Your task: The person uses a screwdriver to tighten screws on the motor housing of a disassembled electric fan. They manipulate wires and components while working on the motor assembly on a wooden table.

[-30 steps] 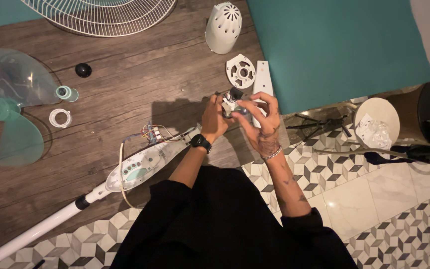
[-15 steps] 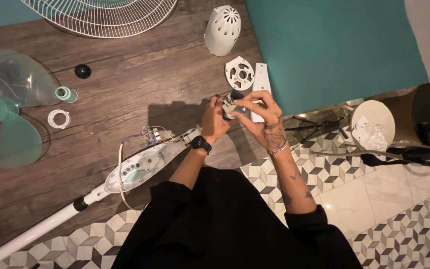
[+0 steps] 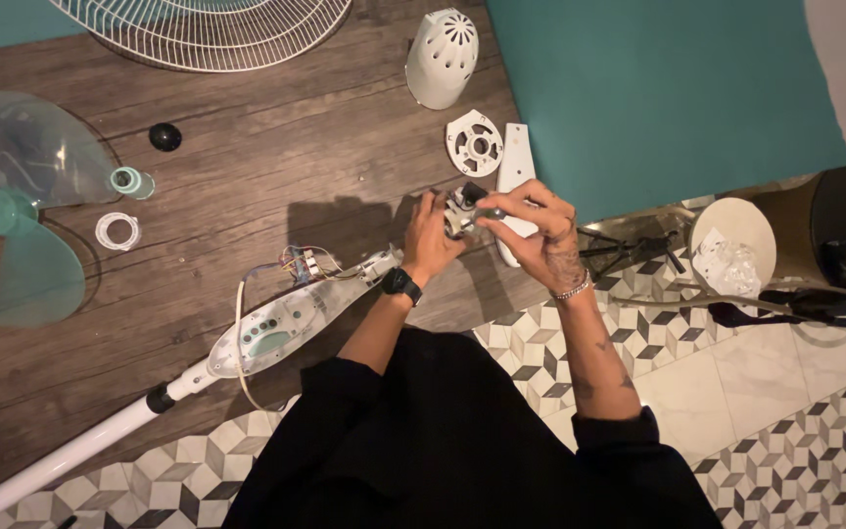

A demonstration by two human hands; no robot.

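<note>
Holding a small grey-and-black motor part between them, both hands meet above the wooden tabletop, near its right edge. The left hand, with a black watch on its wrist, is closed around the part from the left, fingers curled onto it. The right hand, wearing a thin bracelet, grips the same part from the right with thumb and fingertips pinched on it. Just behind the hands lie a round white perforated disc and a narrow white plastic strip, the strip partly hidden by the right hand. Farther back stands a white domed vented cover. To the left of the left wrist, an opened white control housing with loose coloured wires joins a white pole running toward the lower left corner. A translucent green fan blade lies at the far left, with a small green cap, a white ring and a black knob near it. A white wire fan grille sits at the top edge.
</note>
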